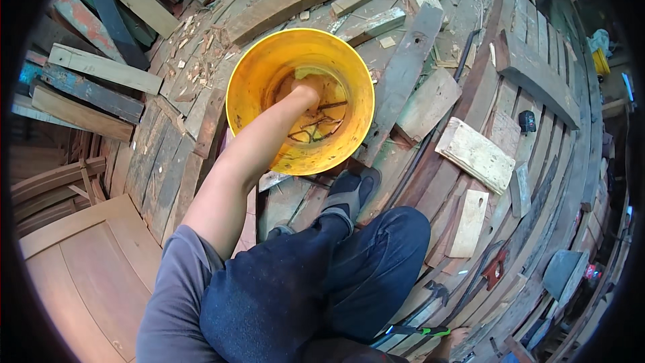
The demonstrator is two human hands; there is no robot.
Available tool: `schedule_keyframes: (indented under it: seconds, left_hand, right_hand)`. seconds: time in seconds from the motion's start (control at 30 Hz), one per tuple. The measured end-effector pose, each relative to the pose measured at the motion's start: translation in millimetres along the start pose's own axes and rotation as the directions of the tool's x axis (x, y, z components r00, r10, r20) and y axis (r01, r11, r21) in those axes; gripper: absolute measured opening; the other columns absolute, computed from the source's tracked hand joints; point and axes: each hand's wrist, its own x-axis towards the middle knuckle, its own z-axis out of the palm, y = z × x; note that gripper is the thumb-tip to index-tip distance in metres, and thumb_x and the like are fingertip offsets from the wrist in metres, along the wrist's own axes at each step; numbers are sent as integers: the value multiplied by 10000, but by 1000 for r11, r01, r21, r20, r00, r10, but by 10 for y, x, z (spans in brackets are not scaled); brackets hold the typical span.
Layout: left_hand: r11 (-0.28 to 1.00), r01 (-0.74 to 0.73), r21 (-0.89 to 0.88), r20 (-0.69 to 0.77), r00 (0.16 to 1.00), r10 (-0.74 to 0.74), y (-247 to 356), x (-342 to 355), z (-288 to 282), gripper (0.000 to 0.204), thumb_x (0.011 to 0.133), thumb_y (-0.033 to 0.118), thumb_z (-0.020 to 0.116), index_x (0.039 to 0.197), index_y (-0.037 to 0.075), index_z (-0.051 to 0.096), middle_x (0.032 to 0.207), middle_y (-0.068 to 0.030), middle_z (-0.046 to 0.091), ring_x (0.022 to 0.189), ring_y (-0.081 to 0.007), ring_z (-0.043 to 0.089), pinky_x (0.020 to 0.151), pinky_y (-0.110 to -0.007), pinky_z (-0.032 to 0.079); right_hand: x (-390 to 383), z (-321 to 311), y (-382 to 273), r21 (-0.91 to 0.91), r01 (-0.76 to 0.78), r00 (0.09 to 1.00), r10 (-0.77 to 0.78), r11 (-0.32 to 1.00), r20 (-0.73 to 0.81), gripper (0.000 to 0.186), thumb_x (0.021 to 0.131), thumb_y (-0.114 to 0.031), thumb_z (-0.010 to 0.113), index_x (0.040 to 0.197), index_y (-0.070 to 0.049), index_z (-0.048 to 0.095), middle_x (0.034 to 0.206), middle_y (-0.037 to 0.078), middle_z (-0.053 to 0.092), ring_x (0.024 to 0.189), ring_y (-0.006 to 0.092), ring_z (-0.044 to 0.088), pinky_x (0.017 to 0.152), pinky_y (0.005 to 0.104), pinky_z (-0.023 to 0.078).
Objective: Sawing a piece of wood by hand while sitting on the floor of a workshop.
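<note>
My left hand reaches down inside a yellow plastic bucket, among brownish debris and dark, thin pieces at its bottom; its fingers are mostly hidden. My right hand is partly visible at the lower right edge, right beside a green-and-black handled tool; whether it grips the tool I cannot make out. My knees in dark trousers and a sandalled foot are just below the bucket.
Scrap boards and wood chips surround the bucket. A wooden panel lies lower left. Planks at right bear a red-handled saw, a hammer, a small dark object and pale offcuts. A grey container is farther right.
</note>
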Motion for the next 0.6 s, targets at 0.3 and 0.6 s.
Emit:
schedule_keyframes:
  seconds: [0.3,0.6]
  left_hand:
    - [999,9,49,-101,995,-4,51,-73,-7,695,688,382,762,1267,54,561,1297,-123,551,1215,-245,511,966,-369,444]
    - [1000,11,-1,88,996,-11,-23,-4,71,637,781,262,657,1376,132,471,1413,-75,464,1315,-214,420,1029,-355,381]
  right_hand:
    - [-1454,-1427,-2535,494,843,512,-599,213,-615,261,900,-155,584,1053,56,561,990,174,598,898,271,579,814,376,472]
    - [-5438,-2552,-4803,746,594,-330,-937,-300,-114,371,829,-255,692,1006,41,554,902,155,632,788,223,614,739,338,493]
